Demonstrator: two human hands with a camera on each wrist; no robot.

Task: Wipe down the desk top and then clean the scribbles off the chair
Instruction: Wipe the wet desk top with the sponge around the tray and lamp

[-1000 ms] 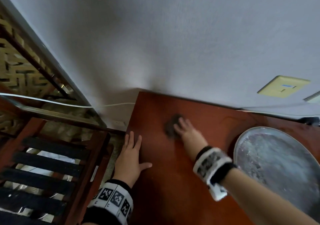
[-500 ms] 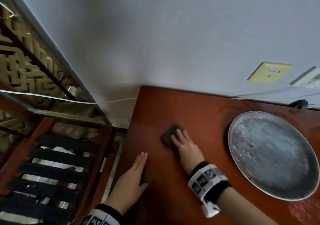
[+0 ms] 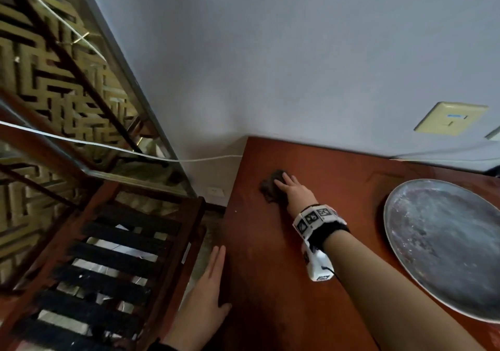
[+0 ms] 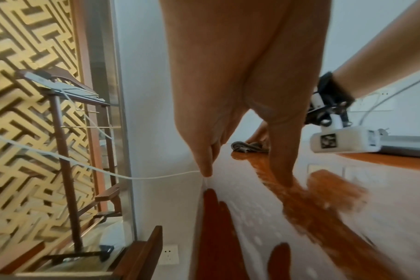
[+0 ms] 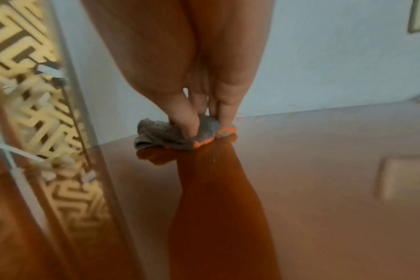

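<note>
The red-brown desk top [image 3: 270,291] runs along the grey wall. My right hand [image 3: 288,188] presses a crumpled grey cloth with an orange edge [image 3: 269,188] onto the desk near its back left corner, fingers laid over it. In the right wrist view the thumb and fingers push down into the cloth [image 5: 161,136]. My left hand [image 3: 213,277] lies flat on the desk's left edge, fingers straight and together, and holds nothing. Left of the desk stands the wooden chair with dark slats [image 3: 108,256]. No scribbles can be made out on it.
A large round metal tray [image 3: 446,242] lies on the right half of the desk. A white cable [image 3: 108,148] runs from the wall across a gold lattice screen [image 3: 54,93] behind the chair. A yellow wall plate [image 3: 450,119] sits above the desk.
My right hand pulled the cloth toward me, then pushed it back toward the wall. My left hand slid nearer to me along the desk's left edge.
</note>
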